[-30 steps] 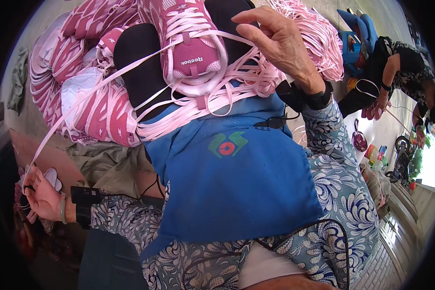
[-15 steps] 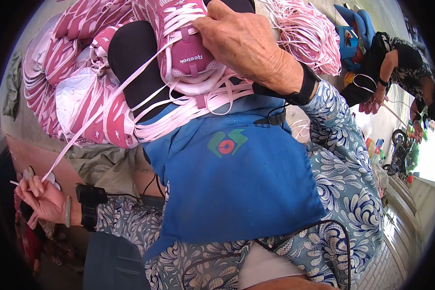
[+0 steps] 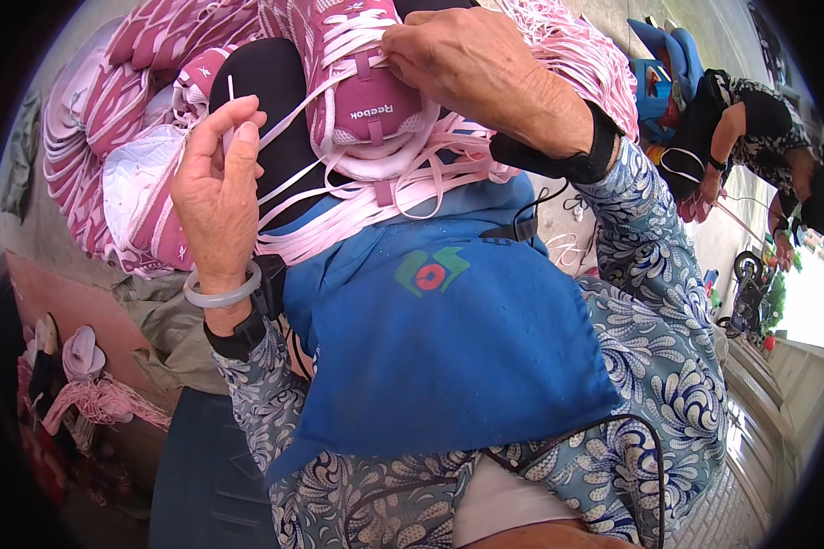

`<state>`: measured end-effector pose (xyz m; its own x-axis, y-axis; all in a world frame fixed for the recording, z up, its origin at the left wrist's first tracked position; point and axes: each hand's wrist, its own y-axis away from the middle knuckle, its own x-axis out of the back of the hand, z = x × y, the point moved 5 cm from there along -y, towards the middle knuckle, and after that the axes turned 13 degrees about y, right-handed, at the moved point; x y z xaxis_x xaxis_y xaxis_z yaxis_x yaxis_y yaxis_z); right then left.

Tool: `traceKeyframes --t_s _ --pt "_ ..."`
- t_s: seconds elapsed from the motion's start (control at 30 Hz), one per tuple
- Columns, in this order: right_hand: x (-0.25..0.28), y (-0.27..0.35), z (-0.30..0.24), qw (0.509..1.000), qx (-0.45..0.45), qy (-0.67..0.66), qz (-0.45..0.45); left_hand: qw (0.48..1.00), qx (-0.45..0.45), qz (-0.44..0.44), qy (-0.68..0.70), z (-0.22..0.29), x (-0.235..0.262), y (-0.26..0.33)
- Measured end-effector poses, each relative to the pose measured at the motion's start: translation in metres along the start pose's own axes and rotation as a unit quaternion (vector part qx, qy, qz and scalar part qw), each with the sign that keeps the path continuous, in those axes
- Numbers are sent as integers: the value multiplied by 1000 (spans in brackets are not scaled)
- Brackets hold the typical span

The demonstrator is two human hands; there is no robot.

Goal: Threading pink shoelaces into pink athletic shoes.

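Both hands raised, left hand (image 3: 215, 197) pinching lace (image 3: 288, 114)

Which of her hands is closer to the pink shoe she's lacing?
Right. The right hand rests on the pink shoe at its laces. The left hand is apart to the left, pinching a pink lace.

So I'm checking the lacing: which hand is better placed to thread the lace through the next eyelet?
Left, probably. The left hand pinches the free end of a pink lace beside the pink shoe, with its fingers free to guide it. The right hand lies over the shoe's eyelets, steadying it.
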<state>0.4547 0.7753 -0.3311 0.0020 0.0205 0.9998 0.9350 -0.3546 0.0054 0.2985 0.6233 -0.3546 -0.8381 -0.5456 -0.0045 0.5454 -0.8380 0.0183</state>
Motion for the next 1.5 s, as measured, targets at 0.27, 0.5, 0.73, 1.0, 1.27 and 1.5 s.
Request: traceKeyframes --t_s 0.27,0.5,0.73,1.0,1.27,1.5 --pt "-4 -17 21 944 52 -309 -106 1000 21 6 -8 -12 -4 0" --pt "-1 -7 30 807 -26 -569 -159 975 -146 -111 -124 9 -66 -20" --pt "11 16 32 922 -11 -388 10 977 -128 -88 -149 9 -67 -21" --pt "4 13 16 957 53 -274 80 947 -191 -76 -248 5 -66 -17" --pt "-11 -3 22 810 -73 -561 -151 884 -286 -85 -359 5 -75 -19" --pt "-7 -10 24 918 -84 -383 -50 876 -293 -129 -361 7 -68 -22"
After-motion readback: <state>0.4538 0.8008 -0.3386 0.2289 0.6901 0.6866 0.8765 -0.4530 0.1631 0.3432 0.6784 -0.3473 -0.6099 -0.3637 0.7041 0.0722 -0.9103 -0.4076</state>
